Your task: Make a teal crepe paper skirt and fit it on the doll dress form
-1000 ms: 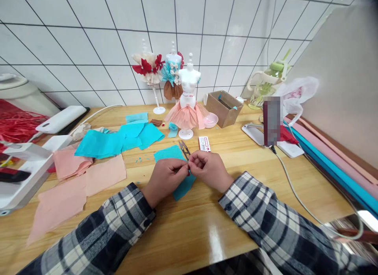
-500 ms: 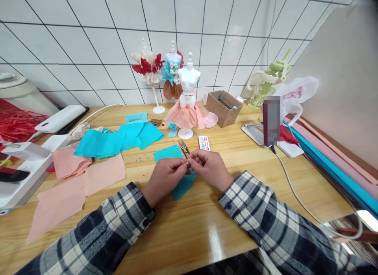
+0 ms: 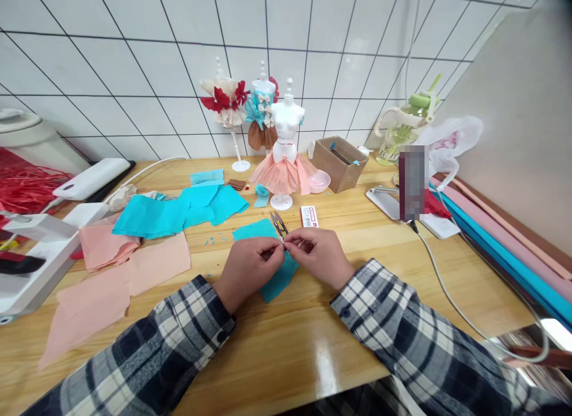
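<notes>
My left hand (image 3: 252, 264) and my right hand (image 3: 318, 254) meet over the table, thumbs and fingertips pinched together. Between the fingertips is something tiny and pale, too small to name. Under them lies turquoise crepe paper (image 3: 279, 280), partly covered by my left hand. Thread snips (image 3: 279, 222) rest just beyond my fingertips, points away from me, their near end hidden. Past my right hand is a small white box with red print (image 3: 308, 217). Behind it all stands a white mini dress form (image 3: 286, 121) wearing a peach paper skirt (image 3: 283, 174).
Turquoise sheets (image 3: 152, 216) and peach sheets (image 3: 98, 297) lie on the left, near a white power strip (image 3: 58, 255). Two dressed forms, a pink bowl (image 3: 320, 181) and a cardboard box (image 3: 342, 165) stand at the back. A blurred phone (image 3: 412, 183) and cable (image 3: 440, 285) are right.
My hands stay in almost the same place. The fingertips have shifted slightly, and the left fingers look more curled in. Nothing else on the table has visibly moved.
</notes>
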Action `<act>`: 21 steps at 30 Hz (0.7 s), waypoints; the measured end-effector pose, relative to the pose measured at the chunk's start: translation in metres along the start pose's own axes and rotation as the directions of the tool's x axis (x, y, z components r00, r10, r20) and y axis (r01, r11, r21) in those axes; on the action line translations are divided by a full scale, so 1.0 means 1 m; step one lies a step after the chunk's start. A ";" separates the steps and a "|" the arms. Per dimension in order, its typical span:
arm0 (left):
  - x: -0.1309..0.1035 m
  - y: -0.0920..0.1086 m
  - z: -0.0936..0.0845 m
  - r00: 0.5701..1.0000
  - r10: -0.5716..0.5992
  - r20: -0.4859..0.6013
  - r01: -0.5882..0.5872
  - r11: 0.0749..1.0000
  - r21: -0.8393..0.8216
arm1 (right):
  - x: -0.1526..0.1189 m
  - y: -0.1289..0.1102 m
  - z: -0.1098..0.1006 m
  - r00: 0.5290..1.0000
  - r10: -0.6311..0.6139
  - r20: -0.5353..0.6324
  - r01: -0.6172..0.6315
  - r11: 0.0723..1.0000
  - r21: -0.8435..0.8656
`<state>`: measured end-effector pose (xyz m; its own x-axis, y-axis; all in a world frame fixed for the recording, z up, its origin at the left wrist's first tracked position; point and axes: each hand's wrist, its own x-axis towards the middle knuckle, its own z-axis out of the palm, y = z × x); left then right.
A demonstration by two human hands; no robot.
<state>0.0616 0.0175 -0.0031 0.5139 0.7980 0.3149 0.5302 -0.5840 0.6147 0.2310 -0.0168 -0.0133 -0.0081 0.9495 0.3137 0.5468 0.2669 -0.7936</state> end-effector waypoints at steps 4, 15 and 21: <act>0.000 0.001 0.001 1.000 0.005 0.020 -0.005 1.000 0.006 | 0.000 0.000 0.000 1.000 0.021 0.023 -0.021 1.000 0.006; 0.001 0.000 0.001 0.996 -0.073 0.052 0.080 0.989 -0.127 | 0.007 -0.004 -0.003 0.922 0.284 0.263 -0.383 0.774 0.505; 0.002 0.003 -0.002 0.995 -0.094 0.032 0.098 0.975 -0.200 | 0.009 0.000 -0.004 0.911 0.331 0.246 -0.412 0.707 0.575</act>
<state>0.0633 0.0175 0.0006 0.4833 0.8440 0.2328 0.4324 -0.4613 0.7748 0.2342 -0.0087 -0.0084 -0.0322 0.9939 -0.1054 -0.0913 -0.1079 -0.9900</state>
